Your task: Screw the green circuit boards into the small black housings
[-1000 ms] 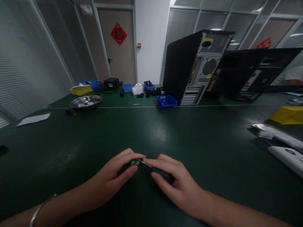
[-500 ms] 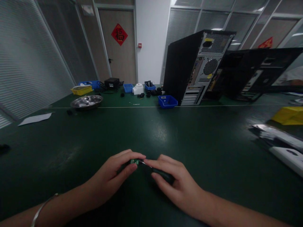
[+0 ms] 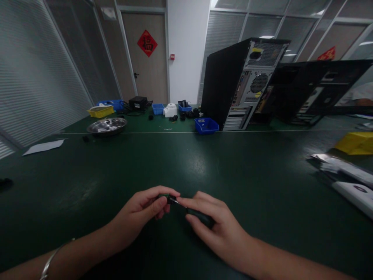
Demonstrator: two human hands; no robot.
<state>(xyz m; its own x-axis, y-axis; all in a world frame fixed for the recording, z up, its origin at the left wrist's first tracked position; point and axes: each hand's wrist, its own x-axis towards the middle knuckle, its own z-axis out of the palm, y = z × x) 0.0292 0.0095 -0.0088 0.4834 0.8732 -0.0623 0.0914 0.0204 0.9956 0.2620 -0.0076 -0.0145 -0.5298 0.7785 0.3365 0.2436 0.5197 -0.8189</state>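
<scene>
Between its thumb and fingers, my left hand [image 3: 140, 208] pinches a small green circuit board [image 3: 165, 196] with a dark part on its right end. Much of the board is hidden behind the thumb and index finger. My right hand [image 3: 214, 221] grips the dark handle of a screwdriver [image 3: 201, 217], the index finger stretched along the thin metal shaft. The shaft points left, and its tip meets the dark end of the board; whether it sits in a screw is too small to tell. Both hands are low over the green table [image 3: 125, 167].
A metal bowl [image 3: 107, 126], a yellow bin [image 3: 100, 111] and a blue bin [image 3: 206, 125] stand farther back. A computer tower [image 3: 227, 77] rises behind the blue bin. At right lie a white device [image 3: 354, 196] and a yellow box [image 3: 357, 143]. White paper [image 3: 43, 147] lies left.
The board has turned in my left hand, so its green face shows less and the dark end more. My left thumb has shifted slightly up; the right hand is almost still.
</scene>
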